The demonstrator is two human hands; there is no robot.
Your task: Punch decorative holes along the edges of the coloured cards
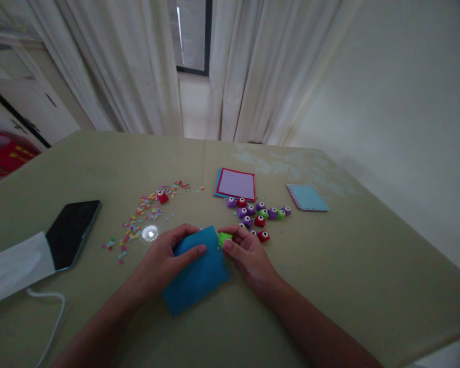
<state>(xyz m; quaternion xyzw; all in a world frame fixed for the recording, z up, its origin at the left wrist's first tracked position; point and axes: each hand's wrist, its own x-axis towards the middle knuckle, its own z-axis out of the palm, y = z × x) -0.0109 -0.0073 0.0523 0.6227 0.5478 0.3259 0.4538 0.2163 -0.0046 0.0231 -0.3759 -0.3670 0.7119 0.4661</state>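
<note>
My left hand [172, 255] grips a blue square card [199, 278], its thumb on top and its fingers underneath. Small notches run along the card's lower and right edges. Between the thumb and fingers of my right hand [251, 255] is a small green paper punch [224, 238] with a rounded body. The punch sits at the card's right edge, near its upper corner; whether the paper is inside its slot I cannot tell. Just beyond my right hand lie several purple, red and green punches [259, 221] with eye-like tops.
Colourful paper confetti [141, 209] is scattered at left, with a red punch [162, 196] and a clear round disc [150, 233]. A card stack [235, 184] and a light-blue notched card [308, 198] lie farther back. A phone [74, 230], white sheet [21, 266] and cable [59, 312] occupy the left.
</note>
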